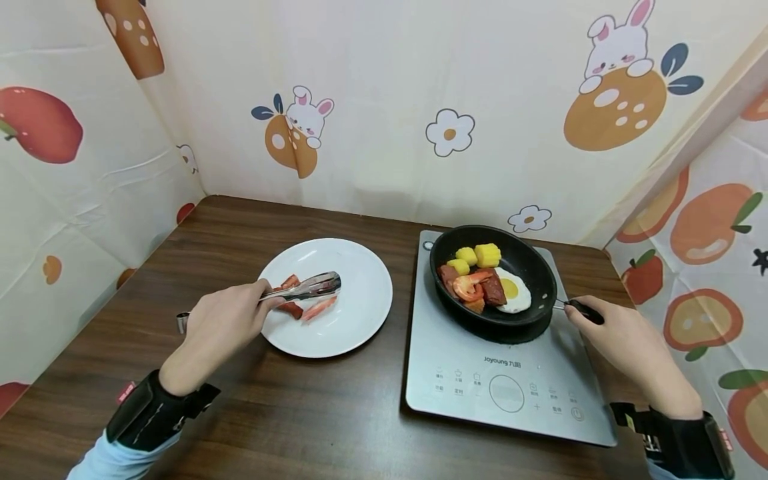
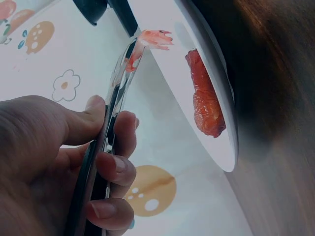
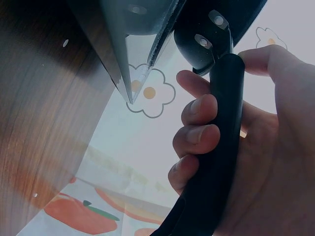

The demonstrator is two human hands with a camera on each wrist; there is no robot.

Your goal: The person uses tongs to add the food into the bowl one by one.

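Observation:
My left hand (image 1: 225, 320) holds metal tongs (image 1: 309, 287) over the left part of a white plate (image 1: 366, 300). On the plate lie reddish sausage pieces (image 2: 204, 98) and a pink-orange piece like a shrimp (image 2: 153, 38), seen at the tong tips in the left wrist view; whether the tongs grip it I cannot tell. My right hand (image 1: 630, 343) grips the black handle (image 3: 224, 123) of a frying pan (image 1: 522, 260). In the pan are corn pieces (image 1: 487, 255), a fried egg (image 1: 515, 292), a shrimp (image 1: 469, 285) and browned meat (image 1: 493, 288).
Under the pan is a silver induction cooktop (image 1: 456, 360) with touch controls along its front; whether the pan touches it is unclear. Both cooktop and plate stand on a dark wooden table (image 1: 324, 413). Patterned cloth (image 1: 384, 120) closes off the back and sides.

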